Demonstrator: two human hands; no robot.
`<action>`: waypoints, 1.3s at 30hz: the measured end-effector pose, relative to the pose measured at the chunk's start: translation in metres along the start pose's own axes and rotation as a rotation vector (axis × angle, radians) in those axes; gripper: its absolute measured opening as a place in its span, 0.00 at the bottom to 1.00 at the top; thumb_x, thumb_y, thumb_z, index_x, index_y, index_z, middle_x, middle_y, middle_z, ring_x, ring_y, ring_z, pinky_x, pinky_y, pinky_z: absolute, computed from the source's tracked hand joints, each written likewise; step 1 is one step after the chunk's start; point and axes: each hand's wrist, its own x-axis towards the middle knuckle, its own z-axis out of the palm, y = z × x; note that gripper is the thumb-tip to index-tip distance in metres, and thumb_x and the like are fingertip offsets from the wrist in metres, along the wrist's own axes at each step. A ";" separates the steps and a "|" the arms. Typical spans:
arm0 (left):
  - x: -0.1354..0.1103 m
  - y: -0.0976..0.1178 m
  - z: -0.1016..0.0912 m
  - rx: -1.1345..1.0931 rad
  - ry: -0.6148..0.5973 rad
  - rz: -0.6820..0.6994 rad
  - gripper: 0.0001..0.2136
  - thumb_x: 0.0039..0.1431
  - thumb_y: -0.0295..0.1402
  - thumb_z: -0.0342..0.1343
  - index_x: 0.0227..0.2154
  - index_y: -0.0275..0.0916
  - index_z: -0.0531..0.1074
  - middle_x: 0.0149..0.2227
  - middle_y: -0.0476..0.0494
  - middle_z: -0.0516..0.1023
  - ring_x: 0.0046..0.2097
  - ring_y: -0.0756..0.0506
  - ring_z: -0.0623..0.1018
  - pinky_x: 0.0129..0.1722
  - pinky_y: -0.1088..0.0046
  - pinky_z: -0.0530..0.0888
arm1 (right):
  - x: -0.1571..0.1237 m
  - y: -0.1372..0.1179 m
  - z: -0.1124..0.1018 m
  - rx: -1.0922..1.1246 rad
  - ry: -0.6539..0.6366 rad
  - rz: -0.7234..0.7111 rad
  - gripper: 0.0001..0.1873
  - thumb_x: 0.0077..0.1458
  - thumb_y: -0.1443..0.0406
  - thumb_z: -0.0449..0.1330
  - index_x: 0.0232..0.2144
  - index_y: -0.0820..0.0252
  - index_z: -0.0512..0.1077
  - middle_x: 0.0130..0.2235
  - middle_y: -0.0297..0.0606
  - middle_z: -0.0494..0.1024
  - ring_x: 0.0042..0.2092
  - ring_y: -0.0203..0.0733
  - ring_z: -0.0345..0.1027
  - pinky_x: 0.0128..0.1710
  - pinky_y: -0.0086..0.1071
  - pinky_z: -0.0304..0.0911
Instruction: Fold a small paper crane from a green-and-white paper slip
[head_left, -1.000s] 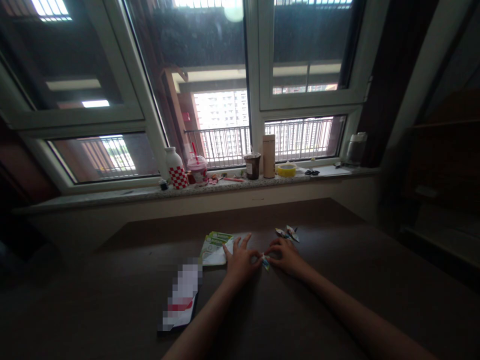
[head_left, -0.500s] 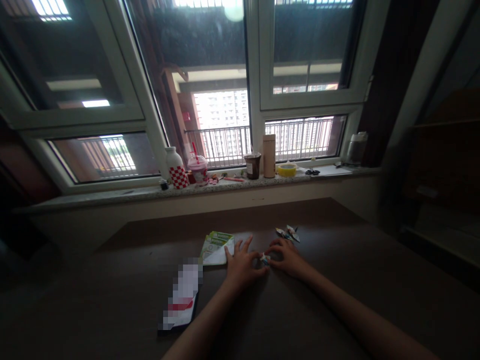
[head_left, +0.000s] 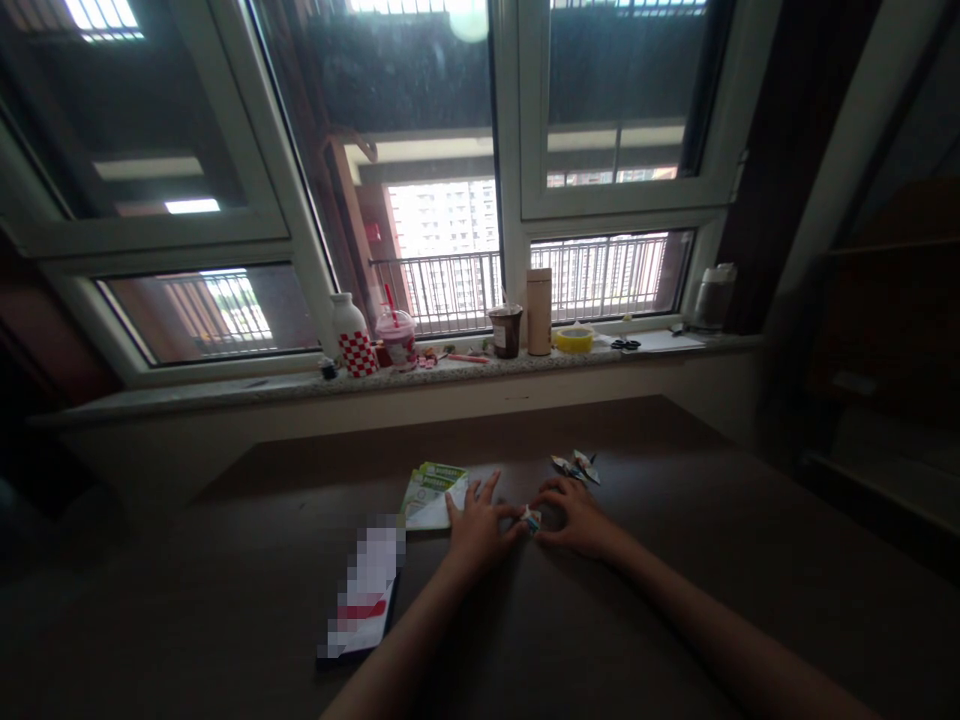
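Note:
A small folded paper piece (head_left: 532, 520), white with blue and other colours, is pinched low over the table between both hands. My left hand (head_left: 480, 525) has its thumb and index finger at the left side of the piece, its other fingers stretched away by a stack of green and white papers (head_left: 435, 495). From the right, my right hand (head_left: 576, 520) grips the piece with thumb and forefinger, its remaining fingers bent. Just beyond that hand lie several similar folded paper pieces (head_left: 577, 466). The exact folds are too small to make out.
On the dark table (head_left: 225, 560), a flat phone-like object (head_left: 364, 595) with a blurred surface lies left of my left forearm. Along the windowsill stand a checked bottle (head_left: 354, 340), drink cups (head_left: 506, 332), a tan flask (head_left: 538, 312), yellow tape (head_left: 574, 340) and black scissors (head_left: 625, 344).
My left thumb and fingers have shifted slightly on the folded paper piece, and more of it shows between the hands. Everything else stays in place.

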 end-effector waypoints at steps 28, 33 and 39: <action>0.000 0.000 0.010 -0.054 0.048 -0.037 0.12 0.61 0.45 0.56 0.46 0.63 0.77 0.66 0.48 0.62 0.67 0.35 0.58 0.62 0.31 0.42 | 0.005 0.015 0.009 0.090 0.083 -0.023 0.09 0.56 0.58 0.62 0.37 0.50 0.81 0.51 0.38 0.75 0.57 0.49 0.62 0.61 0.43 0.54; 0.001 0.002 0.008 -0.075 0.053 -0.042 0.10 0.62 0.43 0.56 0.43 0.60 0.79 0.66 0.46 0.63 0.67 0.35 0.58 0.62 0.30 0.42 | 0.006 0.014 0.009 0.077 0.097 -0.001 0.10 0.57 0.57 0.61 0.36 0.52 0.80 0.51 0.39 0.75 0.57 0.49 0.62 0.59 0.44 0.55; 0.003 0.005 0.010 -0.099 0.080 -0.060 0.10 0.63 0.42 0.53 0.40 0.53 0.80 0.65 0.46 0.64 0.66 0.36 0.60 0.62 0.30 0.44 | 0.007 0.012 0.012 0.050 0.120 0.001 0.11 0.58 0.56 0.59 0.36 0.53 0.79 0.50 0.39 0.76 0.56 0.48 0.63 0.59 0.43 0.55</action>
